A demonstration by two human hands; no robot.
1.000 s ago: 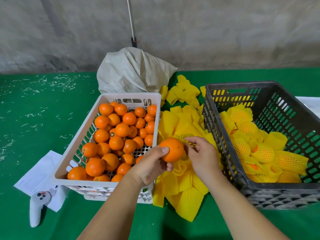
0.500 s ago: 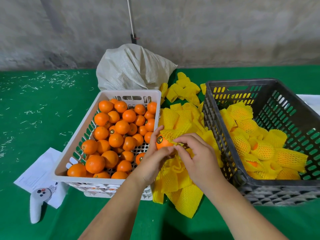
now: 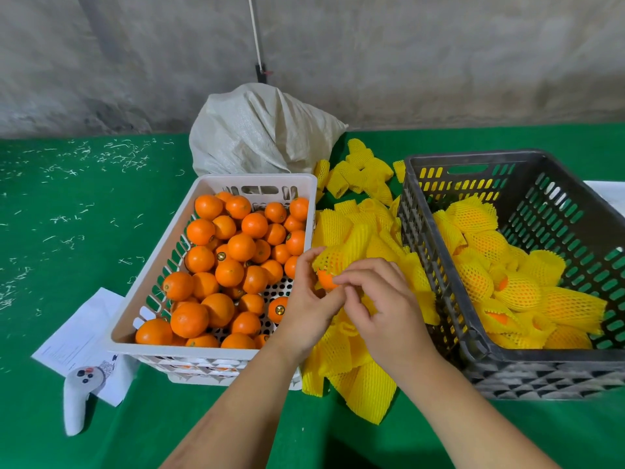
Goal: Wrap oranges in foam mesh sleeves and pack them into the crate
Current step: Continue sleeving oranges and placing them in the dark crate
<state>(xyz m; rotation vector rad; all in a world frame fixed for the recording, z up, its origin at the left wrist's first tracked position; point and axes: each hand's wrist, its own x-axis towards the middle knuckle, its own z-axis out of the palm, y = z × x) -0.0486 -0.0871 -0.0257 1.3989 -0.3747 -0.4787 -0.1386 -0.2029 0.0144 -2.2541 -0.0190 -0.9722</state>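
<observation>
1. Head view, work surface: a green-covered table (image 3: 84,214) carries a white plastic basket (image 3: 162,275) on the left and a dark grey slotted crate (image 3: 548,370) on the right.
2. Head view, supply: the white basket holds loose unwrapped oranges (image 3: 240,247). A pile of yellow foam mesh sleeves (image 3: 367,384) lies on the table between the basket and the crate.
3. Head view, task item: one orange (image 3: 325,279) is held above the sleeve pile, just beside the basket's right rim. A yellow mesh sleeve (image 3: 333,260) covers its upper part; the lower orange skin remains exposed.
4. Head view, left hand (image 3: 309,308): the fingers curl around the partly sleeved orange and grasp it from the left.
5. Head view, right hand (image 3: 385,309): the fingertips pinch the sleeve edge at the orange's lower right.
6. Head view, output: the crate contains wrapped oranges (image 3: 517,292) piled along its floor.
7. Head view, surroundings: a white woven sack (image 3: 257,137) stands behind the basket. A white handheld controller (image 3: 76,401) lies on a paper sheet (image 3: 77,336) at the front left.
</observation>
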